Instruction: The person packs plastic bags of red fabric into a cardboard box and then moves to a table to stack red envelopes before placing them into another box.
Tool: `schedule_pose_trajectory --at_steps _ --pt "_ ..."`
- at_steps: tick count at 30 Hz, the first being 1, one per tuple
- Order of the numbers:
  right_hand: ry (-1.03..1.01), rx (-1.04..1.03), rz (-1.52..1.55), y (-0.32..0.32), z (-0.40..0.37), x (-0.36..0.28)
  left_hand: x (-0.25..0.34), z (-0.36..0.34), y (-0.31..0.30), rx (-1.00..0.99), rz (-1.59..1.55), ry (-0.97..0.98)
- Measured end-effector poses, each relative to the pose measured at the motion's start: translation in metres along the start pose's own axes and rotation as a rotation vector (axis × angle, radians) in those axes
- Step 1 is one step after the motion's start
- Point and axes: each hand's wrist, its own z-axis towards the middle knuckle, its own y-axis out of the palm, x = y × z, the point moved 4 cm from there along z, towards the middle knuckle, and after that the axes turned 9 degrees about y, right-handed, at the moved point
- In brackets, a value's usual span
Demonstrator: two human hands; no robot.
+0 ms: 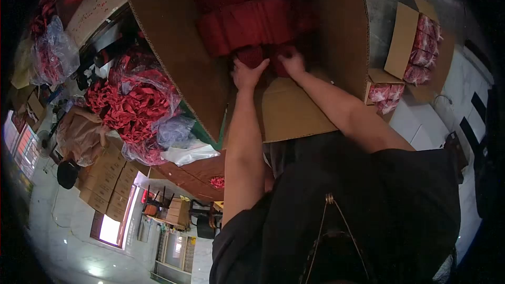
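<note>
Both my arms reach down into a large open cardboard box [300, 108]. Dark red bundles [247, 23], fabric-like in look, fill its far part, and one bears a small gold emblem. My left hand [248, 76] is closed around the near end of a dark red bundle [251, 57], its thumb on the right side. Just to the right, my right hand [292, 64] has its fingers curled on another dark red piece [280, 69] at the same height. The fingertips of both hands are partly hidden in the shadow of the box.
To the left lies a heap of red ribbon-like pieces [134, 108] with clear plastic bags [176, 130]. A person [79, 137] is beyond it, near closed cartons [108, 181]. On the right, open cartons [397, 39] hold plastic-wrapped red packs [423, 50]. Tall box flaps flank my arms.
</note>
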Motion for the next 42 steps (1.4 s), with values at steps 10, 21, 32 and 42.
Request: schedule_pose_trajectory --at_steps 10,21,32,42 --pt "0.197 -0.899 0.427 -0.004 -0.045 -0.048 0.001 -0.003 -0.012 -0.003 0.013 0.001" --pt "0.182 0.077 0.070 -0.030 0.031 0.002 -0.047 0.017 -0.010 0.239 -0.042 -0.023" --pt "0.209 0.185 -0.010 -0.010 0.033 0.013 -0.015 0.006 -0.002 0.204 0.115 -0.114" --pt "-0.068 0.159 0.024 -0.008 -0.021 -0.002 -0.014 0.005 0.001 0.291 0.175 -0.084"
